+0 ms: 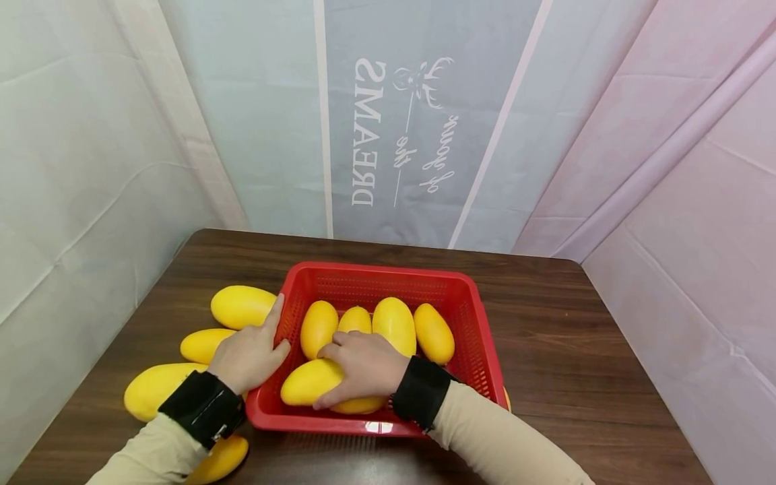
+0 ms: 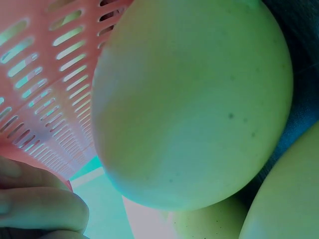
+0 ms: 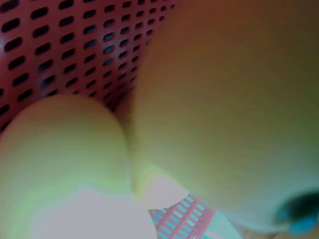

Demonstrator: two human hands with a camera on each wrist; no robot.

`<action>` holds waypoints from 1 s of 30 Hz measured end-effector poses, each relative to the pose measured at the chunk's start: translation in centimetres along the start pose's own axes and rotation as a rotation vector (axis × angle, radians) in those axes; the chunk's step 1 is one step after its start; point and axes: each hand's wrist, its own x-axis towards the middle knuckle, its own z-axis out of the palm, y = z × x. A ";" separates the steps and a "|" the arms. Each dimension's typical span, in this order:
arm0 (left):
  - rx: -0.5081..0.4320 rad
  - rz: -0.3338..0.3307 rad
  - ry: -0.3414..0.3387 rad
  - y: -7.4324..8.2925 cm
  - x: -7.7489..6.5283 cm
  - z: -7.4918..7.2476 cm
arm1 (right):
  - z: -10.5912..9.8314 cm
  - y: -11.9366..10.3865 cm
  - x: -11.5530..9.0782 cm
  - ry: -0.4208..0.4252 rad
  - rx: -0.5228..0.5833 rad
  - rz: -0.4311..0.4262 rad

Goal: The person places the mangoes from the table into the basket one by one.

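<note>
A red plastic basket (image 1: 376, 426) with slotted walls stands on the table and has several yellow mangoes in it. My left hand (image 1: 250, 356) holds its left rim, index finger stretched along the edge and thumb over it; the left wrist view shows bent fingers (image 2: 42, 206) by the basket wall. Inside the basket, my right hand (image 1: 370, 367) grips a mango (image 1: 306, 382) lying at the front left. Another mango (image 1: 359, 405) sits partly hidden beneath that hand. Behind it stand more mangoes, among them a large one (image 1: 394, 325) and one at the right (image 1: 434, 334).
Left of the basket, several mangoes lie on the brown wooden table (image 1: 564, 350), including one at the back (image 1: 241, 306) and one near the front (image 1: 221, 461). A yellow edge (image 1: 506, 399) peeks out past the basket's right side. Fabric curtains (image 1: 424, 121) enclose the table.
</note>
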 end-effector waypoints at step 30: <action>0.001 0.003 0.014 0.0 0.0 0.0 | 0.6 -0.5 1.3 -0.098 -0.101 -0.027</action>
